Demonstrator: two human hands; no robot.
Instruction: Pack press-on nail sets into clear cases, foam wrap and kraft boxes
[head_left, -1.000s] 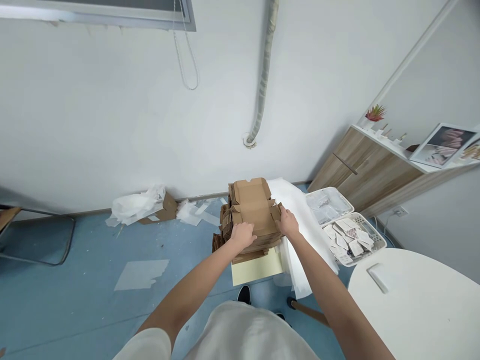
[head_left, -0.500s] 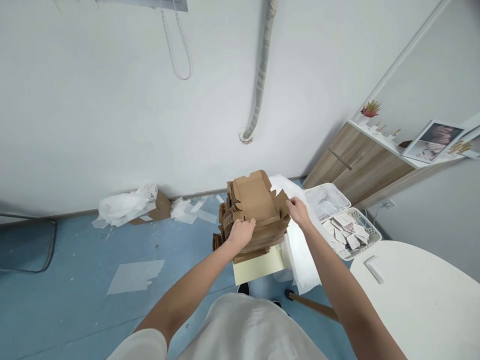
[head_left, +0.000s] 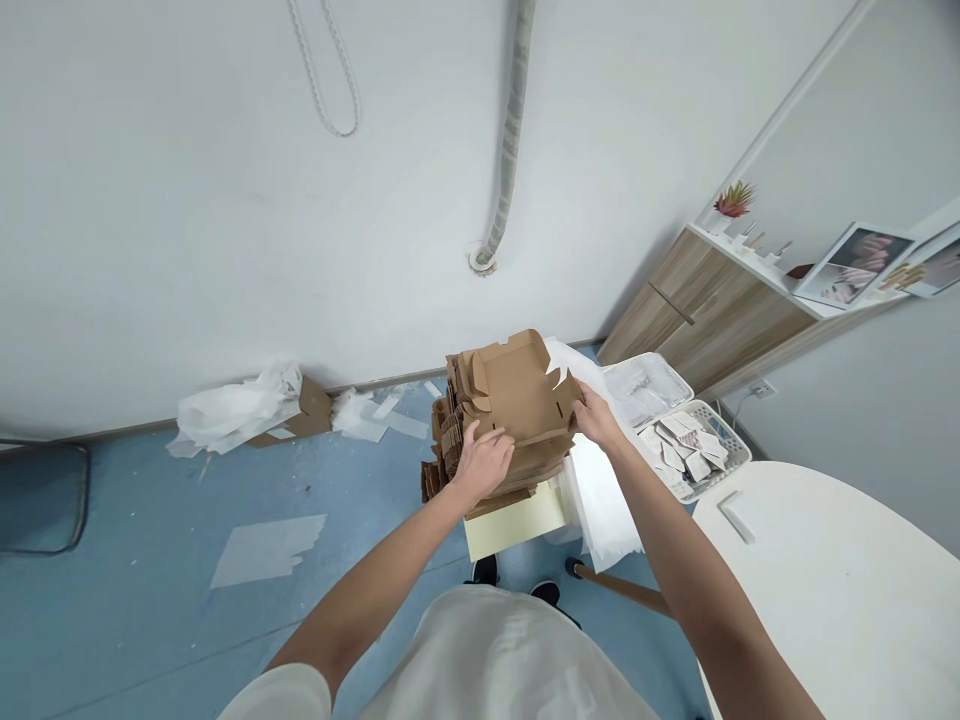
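Note:
A brown cardboard mailer box (head_left: 517, 390), partly folded with its side flaps raised, lies on top of a stack of flattened cardboard boxes (head_left: 450, 440). At its front left edge, my left hand (head_left: 486, 464) grips the cardboard, with the thumb and fingertips over the rim. My right hand (head_left: 598, 413) is closed on the box's right flap, its thumb at the outer edge. Beneath the stack shows a pale yellow sheet or board (head_left: 517, 522). The fingers under the cardboard are hidden.
White wrapping sheet (head_left: 607, 510) hangs right of the stack. Baskets of clear packets (head_left: 646, 385) and white cards (head_left: 694, 450) stand beyond it. A round white table (head_left: 832, 570) is at the right. Wrapping and a carton (head_left: 309, 408) lie by the wall.
The box's right flap, raised before, now sits lower and flatter. My left hand has shifted its fingers along the front edge. The view has tilted slightly downward.

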